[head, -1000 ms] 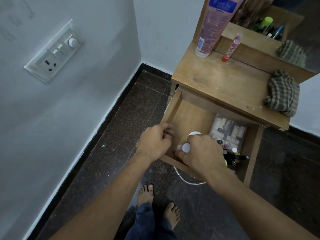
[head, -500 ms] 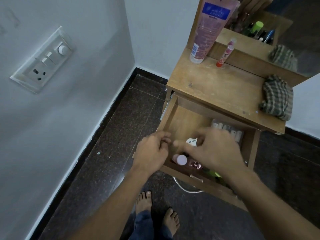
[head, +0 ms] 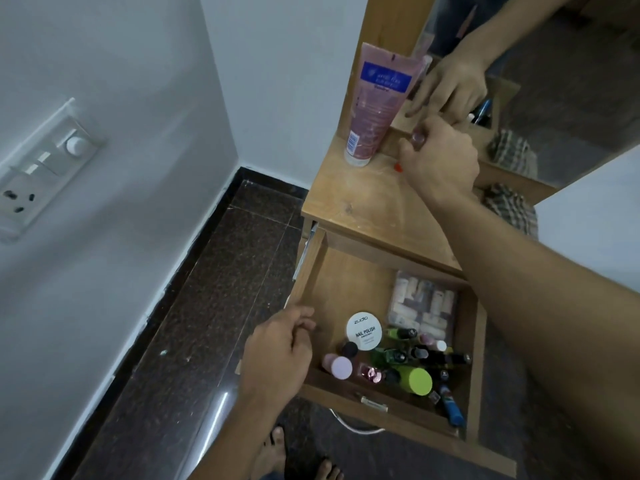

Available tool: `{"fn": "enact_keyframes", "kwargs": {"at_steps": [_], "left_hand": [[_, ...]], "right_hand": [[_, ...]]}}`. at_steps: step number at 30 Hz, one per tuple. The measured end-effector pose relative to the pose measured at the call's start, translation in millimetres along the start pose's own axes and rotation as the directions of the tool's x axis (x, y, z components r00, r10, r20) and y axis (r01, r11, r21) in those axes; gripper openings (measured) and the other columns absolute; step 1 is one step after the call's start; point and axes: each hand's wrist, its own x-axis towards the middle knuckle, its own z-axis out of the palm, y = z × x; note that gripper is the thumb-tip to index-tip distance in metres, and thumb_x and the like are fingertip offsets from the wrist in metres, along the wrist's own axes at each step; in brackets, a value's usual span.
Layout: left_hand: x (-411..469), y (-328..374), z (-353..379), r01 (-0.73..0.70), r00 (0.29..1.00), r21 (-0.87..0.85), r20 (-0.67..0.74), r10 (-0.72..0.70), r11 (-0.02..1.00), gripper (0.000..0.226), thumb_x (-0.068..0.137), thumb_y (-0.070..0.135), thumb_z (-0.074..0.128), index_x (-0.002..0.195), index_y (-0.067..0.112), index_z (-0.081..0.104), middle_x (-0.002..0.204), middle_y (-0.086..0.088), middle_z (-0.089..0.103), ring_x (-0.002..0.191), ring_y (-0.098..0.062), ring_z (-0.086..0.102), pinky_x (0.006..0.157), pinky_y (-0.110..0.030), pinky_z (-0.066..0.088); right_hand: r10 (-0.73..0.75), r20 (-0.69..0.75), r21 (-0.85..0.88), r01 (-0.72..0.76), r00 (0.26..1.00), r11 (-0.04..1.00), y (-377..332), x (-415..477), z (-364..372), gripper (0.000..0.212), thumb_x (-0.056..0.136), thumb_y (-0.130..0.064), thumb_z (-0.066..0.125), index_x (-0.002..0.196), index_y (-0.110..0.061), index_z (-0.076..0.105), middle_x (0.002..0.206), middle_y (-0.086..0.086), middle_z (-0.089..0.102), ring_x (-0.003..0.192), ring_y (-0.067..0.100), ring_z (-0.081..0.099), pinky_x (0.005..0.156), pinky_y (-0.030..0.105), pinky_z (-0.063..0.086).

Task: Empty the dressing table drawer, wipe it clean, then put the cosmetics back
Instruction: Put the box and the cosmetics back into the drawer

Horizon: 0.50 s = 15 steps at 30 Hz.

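Wooden tabletop (head: pixel 363 202), emptying step — right hand (head: pixel 440 161) pinches a small pinkish bottle (head: pixel 417 136), left hand (head: pixel 277 355) grips the open wooden drawer's wall (head: pixel 311 268); release likely next.

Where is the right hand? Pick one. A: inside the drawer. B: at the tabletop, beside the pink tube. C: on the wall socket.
B: the right hand pinches a small item over the tabletop beside the pink tube; the left hand grips the drawer wall.
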Motion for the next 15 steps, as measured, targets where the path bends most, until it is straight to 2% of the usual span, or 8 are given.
{"fn": "enact_keyframes", "kwargs": {"at_steps": [4,7,9,12,14,15], "left_hand": [[-0.5,0.9,-1.9,0.009,1.000,-0.016,0.012,-0.009,1.000,0.042,0.090,-0.001,0.053,0.118,0.025,0.071,0.091,0.028,0.066,0.067,0.008,0.057,0.070,-0.020,0.046],[0.5,0.8,-2.9,0.015,1.000,-0.074,-0.026,-0.017,0.997,0.044,0.089,-0.003,0.050,0.118,0.023,0.071,0.095,0.022,0.070,0.081,0.003,0.064,0.084,-0.032,0.055],[0.2,-0.4,-3.1,-0.005,0.996,-0.129,-0.088,-0.007,0.992,0.044,0.090,-0.002,0.048,0.118,0.022,0.071,0.096,0.020,0.071,0.088,-0.001,0.066,0.087,-0.035,0.056],[-4.3,0.7,-5.8,-0.028,0.987,-0.296,-0.158,-0.020,0.955,0.042,0.088,0.006,0.042,0.115,0.020,0.071,0.093,0.015,0.071,0.087,-0.008,0.066,0.082,-0.035,0.056],[-7.1,3.1,-7.6,-0.017,0.982,-0.459,-0.176,-0.072,0.888,0.042,0.087,0.007,0.038,0.112,0.020,0.070,0.091,0.009,0.071,0.086,-0.011,0.065,0.079,-0.032,0.054],[-7.7,4.5,-8.3,-0.020,0.976,-0.526,-0.195,-0.097,0.850,0.042,0.088,0.007,0.037,0.111,0.020,0.070,0.090,0.007,0.070,0.085,-0.013,0.064,0.077,-0.030,0.052]], "right_hand": [[-0.042,-0.004,0.014,0.042,0.999,0.999,2.7,4.5,4.4,0.017,0.095,-0.023,0.058,0.111,-0.021,0.063,0.104,0.005,0.068,0.096,0.025,0.064,0.076,0.039,0.052],[-0.065,-0.009,0.016,0.065,0.998,0.998,-0.4,-9.2,-5.3,0.014,0.091,-0.024,0.061,0.104,-0.022,0.066,0.098,0.002,0.070,0.093,0.024,0.067,0.079,0.043,0.057],[-0.111,0.017,0.036,0.110,0.994,0.993,-3.7,-37.9,-13.2,0.013,0.085,-0.027,0.063,0.098,-0.023,0.065,0.089,-0.003,0.070,0.084,0.022,0.067,0.073,0.043,0.058],[-0.175,0.128,0.162,0.154,0.976,0.975,-1.1,-105.1,-21.5,0.020,0.084,-0.028,0.064,0.103,-0.025,0.067,0.086,-0.005,0.070,0.079,0.019,0.065,0.070,0.036,0.054],[-0.231,0.242,0.241,0.172,0.943,0.955,1.9,-151.1,-24.3,0.024,0.086,-0.028,0.068,0.109,-0.029,0.072,0.087,-0.007,0.071,0.075,0.015,0.066,0.070,0.034,0.056],[-0.247,0.306,0.240,0.177,0.920,0.955,4.8,-169.7,-22.4,0.018,0.086,-0.028,0.071,0.104,-0.030,0.074,0.086,-0.008,0.071,0.073,0.014,0.065,0.068,0.034,0.056]]}}
